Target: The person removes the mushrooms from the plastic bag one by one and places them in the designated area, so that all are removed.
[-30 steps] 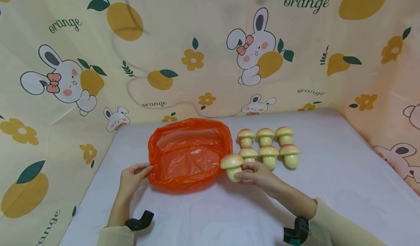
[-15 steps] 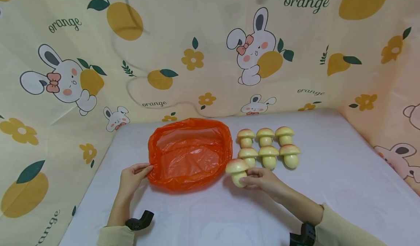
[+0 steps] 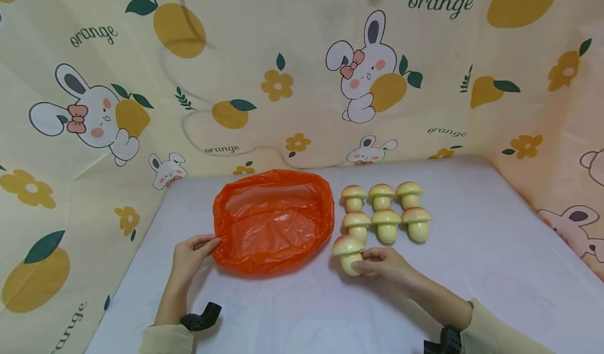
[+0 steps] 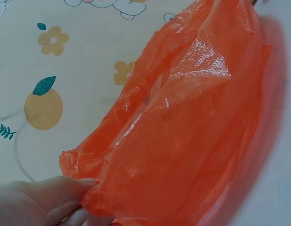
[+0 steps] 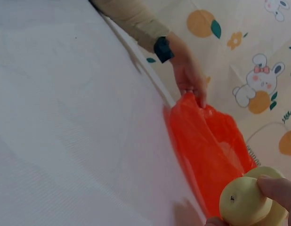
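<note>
My left hand (image 3: 187, 259) pinches the left rim of an orange-red plastic bag (image 3: 273, 266), which stands with its mouth spread wide. Its crinkled side fills much of the left wrist view, where thumb and fingers grip the edge. To the right of the bag, my right hand (image 3: 387, 266) holds a toy mushroom (image 3: 348, 246) by its pale green stem, cap up. The stem's rounded end, with a small dark mark, faces the camera in the right wrist view. Behind it, two rows of similar mushrooms (image 3: 387, 228) with yellow-green caps tinged pink stand on the table.
A white-covered table (image 3: 302, 317) lies under everything. At its back and sides hangs a cream cloth (image 3: 302, 55) printed with rabbits, oranges and flowers. Each wrist wears a black camera mount (image 3: 202, 317).
My right hand has drawn the mushroom away from the bag's right rim, rightward and nearer to me. The left hand and the bag have stayed in place.
</note>
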Motion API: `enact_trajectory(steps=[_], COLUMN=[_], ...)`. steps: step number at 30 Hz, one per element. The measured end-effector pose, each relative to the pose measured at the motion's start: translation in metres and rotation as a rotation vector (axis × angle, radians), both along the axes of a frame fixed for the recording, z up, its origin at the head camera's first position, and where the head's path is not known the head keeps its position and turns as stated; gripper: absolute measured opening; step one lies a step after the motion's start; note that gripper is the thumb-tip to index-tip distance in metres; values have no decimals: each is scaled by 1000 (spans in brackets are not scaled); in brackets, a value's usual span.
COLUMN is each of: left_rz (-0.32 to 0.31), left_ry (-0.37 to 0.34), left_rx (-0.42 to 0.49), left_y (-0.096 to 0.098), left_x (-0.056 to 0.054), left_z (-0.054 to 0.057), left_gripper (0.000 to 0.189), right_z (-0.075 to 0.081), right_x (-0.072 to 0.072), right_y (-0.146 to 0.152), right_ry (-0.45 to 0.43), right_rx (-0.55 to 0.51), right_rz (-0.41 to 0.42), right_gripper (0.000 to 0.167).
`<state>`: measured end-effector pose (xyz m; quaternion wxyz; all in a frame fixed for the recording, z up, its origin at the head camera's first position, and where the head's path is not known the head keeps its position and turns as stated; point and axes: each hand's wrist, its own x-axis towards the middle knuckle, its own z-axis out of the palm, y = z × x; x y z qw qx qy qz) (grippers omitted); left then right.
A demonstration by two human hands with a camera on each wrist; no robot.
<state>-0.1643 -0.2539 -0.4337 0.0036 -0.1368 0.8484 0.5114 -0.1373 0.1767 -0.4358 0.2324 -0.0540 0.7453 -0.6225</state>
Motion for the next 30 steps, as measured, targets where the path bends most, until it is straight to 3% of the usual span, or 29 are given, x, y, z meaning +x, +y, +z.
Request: enact_trajectory(steps=[11, 16, 30], left_rz=[3, 2, -1], left_ry=[-19, -20, -15], left_rx=[9, 18, 6], left_y=[0, 0, -1], left_x=[0, 1, -1], left_z=[2, 1, -1], left_gripper=[40, 40, 38], right_z=[-10, -14, -15], right_x=[3, 4, 4], right_y=[10, 14, 20], right_ry=[-22, -25, -66], right_rx=[39, 2, 28], right_rz=[-47, -38, -58], right_gripper=[45, 41, 43])
